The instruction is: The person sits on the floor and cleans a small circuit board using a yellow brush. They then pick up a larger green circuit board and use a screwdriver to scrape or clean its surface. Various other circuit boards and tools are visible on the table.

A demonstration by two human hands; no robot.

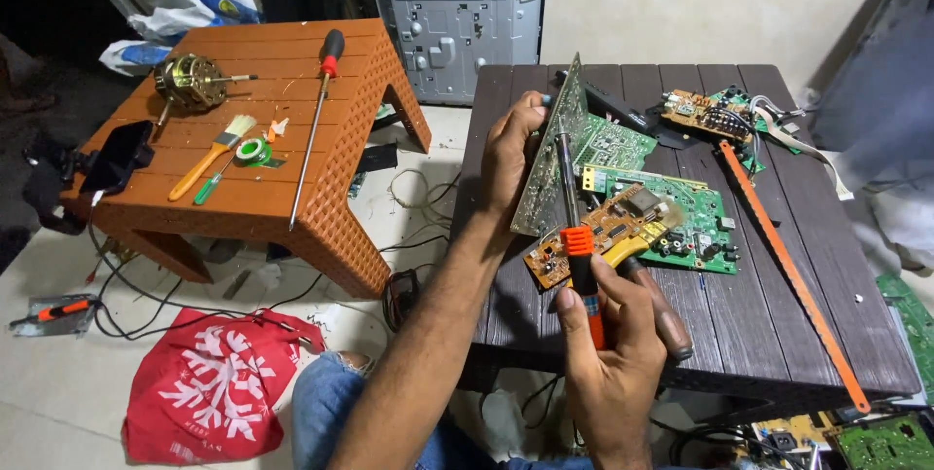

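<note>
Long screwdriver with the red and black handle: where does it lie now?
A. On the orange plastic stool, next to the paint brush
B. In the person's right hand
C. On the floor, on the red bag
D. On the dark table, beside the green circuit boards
A. The long screwdriver lies on the orange plastic stool, to the right of the paint brush; the right hand holds a soldering iron instead.

Orange woven-pattern plastic stool (292, 202) left of dark slatted table (769, 314). On stool: brass-coloured fan motor (192, 81), black phone (119, 155), yellow-handled paintbrush (210, 157), green solder reel (253, 151), long red-and-black-handled screwdriver (313, 125). On table: orange hacksaw blade (793, 271) lying diagonally, small brown circuit board with white wires (702, 113). Red cloth bag with white snowflake print (216, 382) on tiled floor, black cables (175, 307) beside it. Grey metal panel (457, 13), possibly appliance back, against wall.
</note>
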